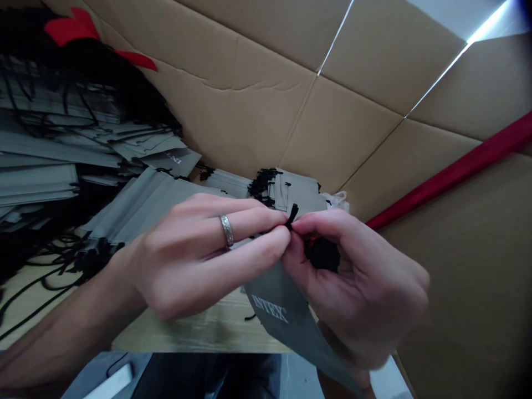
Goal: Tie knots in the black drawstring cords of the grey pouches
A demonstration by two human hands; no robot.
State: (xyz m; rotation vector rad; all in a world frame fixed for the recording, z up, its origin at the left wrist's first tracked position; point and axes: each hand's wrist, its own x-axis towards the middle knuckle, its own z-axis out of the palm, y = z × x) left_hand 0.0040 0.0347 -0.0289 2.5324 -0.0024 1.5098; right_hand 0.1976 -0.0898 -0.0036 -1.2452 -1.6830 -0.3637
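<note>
My left hand (208, 252), with a ring on one finger, pinches a short black cord (293, 213) between its fingertips. From the other side my right hand (361, 288) is also closed on the cord, its thumb and forefinger meeting the left fingertips. A loop or end of the cord sticks up above the pinch. Below the hands hangs a flat grey drawstring pouch (274, 318) with white INTEX lettering, partly covered by the right hand. Its upper edge is hidden behind the fingers. Something black and bunched (323, 254) shows by the right palm.
Stacked grey pouches (37, 144) with black cords fill the left side. More pouches (305, 191) lie on the wooden table (199, 330) beyond my hands. Tall cardboard (249, 100) walls the back and right, crossed by a red strip (453, 169). A white object (112, 382) lies below.
</note>
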